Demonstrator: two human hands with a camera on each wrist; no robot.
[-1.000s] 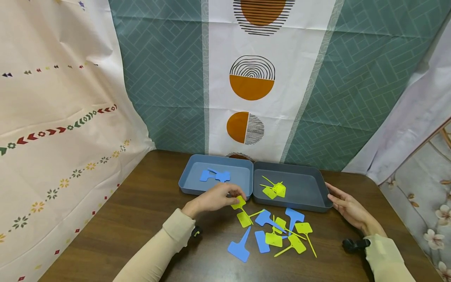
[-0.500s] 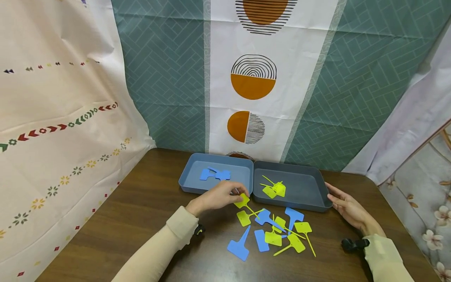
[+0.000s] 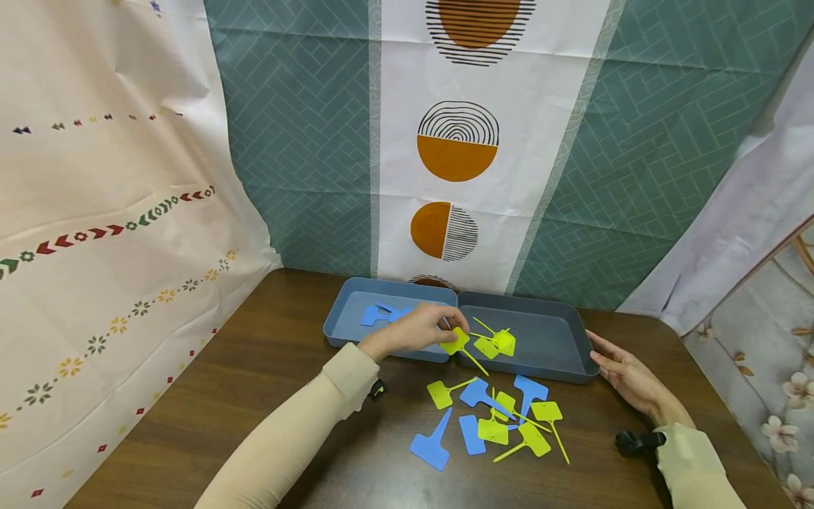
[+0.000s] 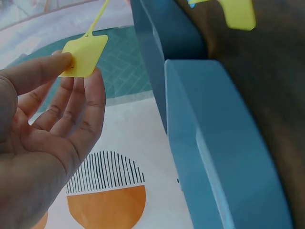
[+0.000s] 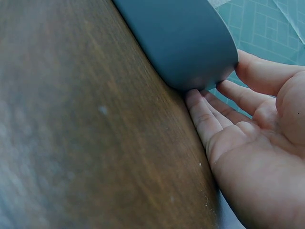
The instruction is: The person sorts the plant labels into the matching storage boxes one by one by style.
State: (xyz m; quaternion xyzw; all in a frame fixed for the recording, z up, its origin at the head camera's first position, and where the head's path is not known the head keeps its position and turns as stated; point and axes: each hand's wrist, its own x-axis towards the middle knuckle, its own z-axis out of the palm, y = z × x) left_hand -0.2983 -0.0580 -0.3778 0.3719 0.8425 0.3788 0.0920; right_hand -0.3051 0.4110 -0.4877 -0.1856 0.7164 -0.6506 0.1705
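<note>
My left hand (image 3: 421,328) pinches a yellow T-shaped plant label (image 3: 455,343) by its flat head, between thumb and fingers. Its thin stem points down and right in the head view. The hand hovers where the blue-grey tray (image 3: 335,326) and the dark grey tray (image 3: 540,370) meet. In the left wrist view the thumb lies across the label head (image 4: 88,56). My right hand (image 3: 629,373) touches the right end of the dark tray. Seen from the right wrist, its fingertips meet the tray's lower corner (image 5: 190,62) and the thumb its side, fingers nearly straight.
Yellow labels (image 3: 496,345) lie in the dark tray, blue labels (image 3: 374,315) in the blue-grey one. Several more yellow labels (image 3: 535,440) and blue labels (image 3: 432,448) are scattered, some overlapping, on the brown table (image 3: 267,339). A patterned curtain (image 3: 299,141) hangs behind.
My left hand has lifted the yellow label and carried it right and away from me, toward the dark tray. The right hand stays at the tray's end.
</note>
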